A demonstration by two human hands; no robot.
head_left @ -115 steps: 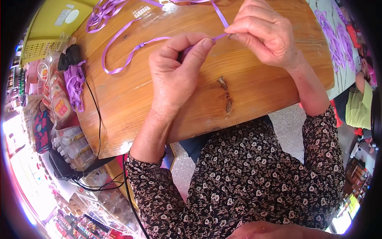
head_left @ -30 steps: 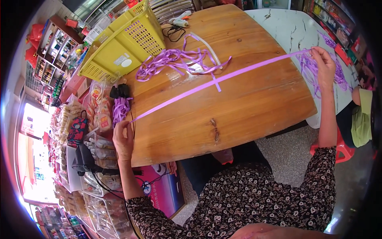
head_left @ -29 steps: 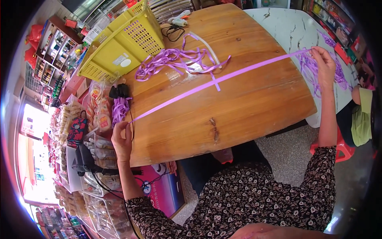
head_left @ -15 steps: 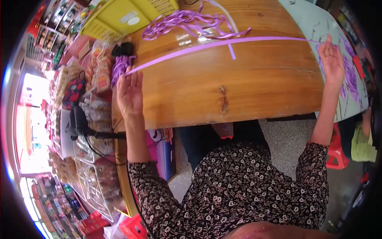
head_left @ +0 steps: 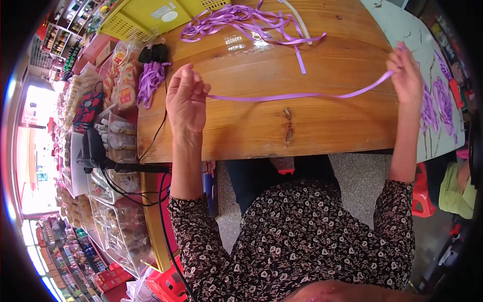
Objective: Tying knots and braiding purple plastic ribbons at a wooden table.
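Note:
A long purple ribbon [head_left: 297, 94] stretches across the wooden table [head_left: 261, 126] between both hands. My left hand [head_left: 187, 98] pinches one end over the table's left part. My right hand [head_left: 406, 75] pinches the other end near the table's right edge. The ribbon hangs slightly slack just above the wood. A tangled heap of more purple ribbon [head_left: 241, 17] lies at the far side of the table, with one strand trailing toward the middle.
A yellow plastic basket [head_left: 151, 15] stands at the far left corner. A bundle of purple ribbon [head_left: 150, 80] and packaged goods sit left of the table. Purple ribbon flowers [head_left: 437, 103] lie on a white surface to the right. A black cable hangs at the left edge.
Both hands have come closer together and nearer to me, so the ribbon span is shorter and sags a little. The view has tilted down toward the table's front edge.

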